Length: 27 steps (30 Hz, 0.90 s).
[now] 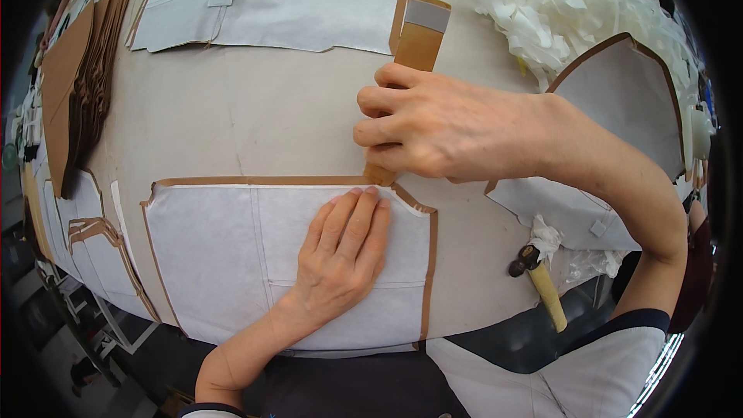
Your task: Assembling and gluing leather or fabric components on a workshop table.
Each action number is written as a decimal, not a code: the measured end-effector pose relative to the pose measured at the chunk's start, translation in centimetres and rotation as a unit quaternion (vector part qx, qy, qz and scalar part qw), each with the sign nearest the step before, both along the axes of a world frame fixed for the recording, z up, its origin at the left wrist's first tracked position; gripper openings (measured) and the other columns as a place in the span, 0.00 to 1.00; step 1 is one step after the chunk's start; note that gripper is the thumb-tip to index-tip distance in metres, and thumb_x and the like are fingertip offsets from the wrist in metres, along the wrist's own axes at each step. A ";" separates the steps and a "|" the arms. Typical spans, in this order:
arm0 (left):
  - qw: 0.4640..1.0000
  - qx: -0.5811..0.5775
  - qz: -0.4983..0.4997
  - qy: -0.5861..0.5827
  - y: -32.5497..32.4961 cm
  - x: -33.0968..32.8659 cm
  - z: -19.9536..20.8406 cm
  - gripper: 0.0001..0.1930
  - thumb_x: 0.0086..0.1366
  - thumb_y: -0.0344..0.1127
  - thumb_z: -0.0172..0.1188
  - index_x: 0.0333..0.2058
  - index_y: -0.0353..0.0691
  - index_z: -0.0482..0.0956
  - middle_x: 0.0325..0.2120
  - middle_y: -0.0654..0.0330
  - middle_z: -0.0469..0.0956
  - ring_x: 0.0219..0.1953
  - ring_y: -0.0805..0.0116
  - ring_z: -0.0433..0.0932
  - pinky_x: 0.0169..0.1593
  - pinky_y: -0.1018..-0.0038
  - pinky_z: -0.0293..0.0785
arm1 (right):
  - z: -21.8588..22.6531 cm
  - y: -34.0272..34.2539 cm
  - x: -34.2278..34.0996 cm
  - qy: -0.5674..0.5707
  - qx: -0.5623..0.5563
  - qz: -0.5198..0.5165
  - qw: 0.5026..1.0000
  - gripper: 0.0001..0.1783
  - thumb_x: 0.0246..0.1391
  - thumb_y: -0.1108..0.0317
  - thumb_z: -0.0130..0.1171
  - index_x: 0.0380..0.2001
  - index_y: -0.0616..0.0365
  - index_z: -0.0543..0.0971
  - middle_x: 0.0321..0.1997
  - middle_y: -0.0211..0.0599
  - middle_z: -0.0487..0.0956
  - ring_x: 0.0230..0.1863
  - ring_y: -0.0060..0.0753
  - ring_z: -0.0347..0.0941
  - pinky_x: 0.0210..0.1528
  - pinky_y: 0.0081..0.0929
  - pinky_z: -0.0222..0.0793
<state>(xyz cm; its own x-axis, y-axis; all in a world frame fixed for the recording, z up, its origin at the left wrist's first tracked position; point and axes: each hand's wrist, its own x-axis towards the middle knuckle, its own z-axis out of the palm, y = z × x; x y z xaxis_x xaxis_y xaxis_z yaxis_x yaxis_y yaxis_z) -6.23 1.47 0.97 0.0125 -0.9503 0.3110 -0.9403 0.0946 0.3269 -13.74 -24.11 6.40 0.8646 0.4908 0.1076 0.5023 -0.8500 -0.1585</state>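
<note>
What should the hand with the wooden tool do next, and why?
Probably slide the wooden tool a little further along the top brown edge of the white panel. The right hand has its tip pressed on that edge just above the left hand, which lies flat holding the panel down. The brown strip runs on along the edge to both sides.

Leather-goods or pattern-cutting workshop. Broad pale worktop (255, 116) spread with white-lined panels edged in brown (232, 255); stack of brown cut pieces (93, 77) along left edge; heap of white offcut strips (557, 0) at far right corner; wooden-handled hammer (542, 282) at near right edge; wooden block tool (418, 39) in use.
</note>
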 end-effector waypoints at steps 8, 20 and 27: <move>1.000 -0.015 -0.007 0.001 0.2 0.0 -0.2 0.25 0.55 0.27 0.66 0.53 0.25 0.81 0.59 0.43 0.76 0.61 0.46 0.76 0.58 0.55 0.77 | -0.2 0.4 1.9 0.036 0.049 0.024 0.998 0.06 0.48 0.73 0.67 0.31 0.60 0.84 0.35 0.30 0.75 0.48 0.35 0.70 0.56 0.35 0.68; 1.000 -0.010 0.020 0.022 0.3 0.1 -0.5 0.24 0.56 0.29 0.65 0.53 0.31 0.79 0.67 0.37 0.70 0.70 0.43 0.68 0.72 0.46 0.61 | -1.8 2.8 5.7 -0.096 0.273 -0.168 0.942 0.14 0.56 0.73 0.69 0.47 0.56 0.88 0.49 0.33 0.82 0.50 0.40 0.75 0.55 0.39 0.68; 0.997 -0.060 0.005 0.047 2.9 2.1 0.0 0.21 0.59 0.31 0.64 0.51 0.31 0.79 0.62 0.41 0.75 0.66 0.44 0.73 0.69 0.49 0.66 | -3.2 7.2 9.6 0.008 0.223 -0.136 0.965 0.18 0.60 0.73 0.66 0.54 0.56 0.85 0.52 0.35 0.80 0.53 0.40 0.73 0.59 0.41 0.66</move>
